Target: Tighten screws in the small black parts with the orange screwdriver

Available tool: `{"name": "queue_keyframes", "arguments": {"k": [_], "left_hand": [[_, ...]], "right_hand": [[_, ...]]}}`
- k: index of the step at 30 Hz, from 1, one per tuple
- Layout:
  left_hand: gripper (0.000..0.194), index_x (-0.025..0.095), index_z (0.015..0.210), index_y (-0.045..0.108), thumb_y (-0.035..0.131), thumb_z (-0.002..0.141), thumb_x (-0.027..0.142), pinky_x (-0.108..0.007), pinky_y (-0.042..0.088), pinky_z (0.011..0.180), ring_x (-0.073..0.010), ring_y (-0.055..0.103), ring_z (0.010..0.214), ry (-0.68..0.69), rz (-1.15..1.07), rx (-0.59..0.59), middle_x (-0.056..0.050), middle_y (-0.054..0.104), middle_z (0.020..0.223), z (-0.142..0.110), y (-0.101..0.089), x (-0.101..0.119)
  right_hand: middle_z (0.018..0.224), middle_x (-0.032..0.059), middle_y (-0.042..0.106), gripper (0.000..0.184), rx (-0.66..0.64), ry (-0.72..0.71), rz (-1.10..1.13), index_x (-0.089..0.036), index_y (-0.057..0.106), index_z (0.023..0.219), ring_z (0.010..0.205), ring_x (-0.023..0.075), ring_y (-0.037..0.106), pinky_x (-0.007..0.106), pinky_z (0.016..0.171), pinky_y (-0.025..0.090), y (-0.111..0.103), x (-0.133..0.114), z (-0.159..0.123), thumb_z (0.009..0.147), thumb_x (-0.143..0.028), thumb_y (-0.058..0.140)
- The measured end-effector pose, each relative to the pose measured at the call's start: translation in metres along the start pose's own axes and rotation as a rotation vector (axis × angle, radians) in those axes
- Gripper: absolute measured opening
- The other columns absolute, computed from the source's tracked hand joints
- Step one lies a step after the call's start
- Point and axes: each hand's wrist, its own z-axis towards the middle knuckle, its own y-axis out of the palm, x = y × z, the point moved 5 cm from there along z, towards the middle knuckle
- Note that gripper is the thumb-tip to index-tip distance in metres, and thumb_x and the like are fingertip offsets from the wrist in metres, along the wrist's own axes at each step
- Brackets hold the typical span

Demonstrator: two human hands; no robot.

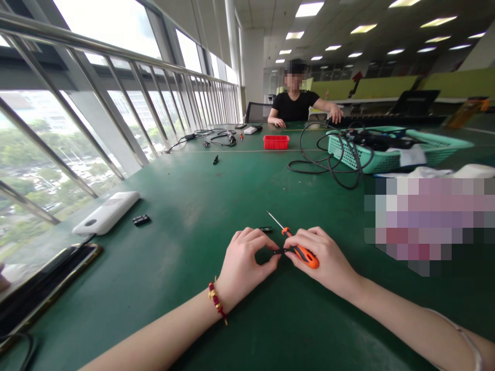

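Note:
My left hand (pixel 247 257), with a red beaded bracelet at the wrist, pinches one end of a small dark part (pixel 279 251) between thumb and finger. My right hand (pixel 319 257) grips the other end of that part, and its exact kind is too small to tell. Also in the right hand is an orange and black screwdriver (pixel 307 256), its thin shaft pointing away to the upper left. Just beyond my fingers a small black piece (pixel 265 229) lies on the green table (pixel 185 288).
A white power bank (pixel 108 212), a black clip-like part (pixel 141 220) and a phone (pixel 50 288) lie left. Farther off are a red tray (pixel 276 142) and a teal basket (pixel 436 149) with cables. A person (pixel 296 105) sits across the table. A metal railing (pixel 150 77) runs along the left.

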Motion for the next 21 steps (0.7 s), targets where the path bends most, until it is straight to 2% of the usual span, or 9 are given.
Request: {"name": "queue_keyframes", "arguments": {"k": [5, 11, 15, 21], "left_hand": [[0.004, 0.022, 0.073, 0.066, 0.063, 0.071, 0.024, -0.033, 0.040, 0.074, -0.0181, 0.056, 0.080, 0.012, 0.030, -0.002, -0.001, 0.067, 0.080, 0.002, -0.003, 0.001], [0.007, 0.023, 0.075, 0.069, 0.063, 0.073, 0.026, -0.035, 0.042, 0.082, -0.0187, 0.057, 0.087, -0.014, 0.038, 0.064, -0.001, 0.068, 0.091, 0.016, -0.012, -0.026], [0.009, 0.024, 0.076, 0.071, 0.063, 0.073, 0.028, -0.036, 0.043, 0.087, -0.0198, 0.057, 0.093, -0.050, 0.017, 0.004, -0.001, 0.068, 0.100, 0.021, -0.006, -0.040], [0.011, 0.025, 0.079, 0.072, 0.063, 0.074, 0.030, -0.036, 0.045, 0.087, -0.0197, 0.057, 0.094, -0.051, 0.029, -0.060, 0.001, 0.069, 0.098, 0.022, 0.000, -0.040]], "right_hand": [[0.082, 0.0010, 0.064, 0.007, 0.005, -0.025, -0.012, -0.023, 0.059, 0.087, 0.074, 0.0159, 0.054, 0.030, 0.069, 0.043, 0.000, -0.001, 0.000, 0.081, -0.021, 0.057], [0.082, 0.0006, 0.062, 0.005, 0.022, 0.072, 0.006, -0.022, 0.057, 0.085, 0.072, 0.0150, 0.056, 0.029, 0.068, 0.043, -0.002, 0.005, 0.000, 0.082, -0.023, 0.053], [0.083, -0.0009, 0.062, 0.004, -0.001, 0.143, 0.044, -0.023, 0.056, 0.084, 0.074, 0.0145, 0.056, 0.028, 0.070, 0.042, 0.001, 0.010, 0.001, 0.082, -0.022, 0.052], [0.086, -0.0022, 0.062, 0.006, -0.053, 0.193, 0.107, -0.024, 0.054, 0.085, 0.077, 0.0159, 0.054, 0.029, 0.073, 0.041, 0.004, 0.012, 0.000, 0.082, -0.021, 0.051]]}}
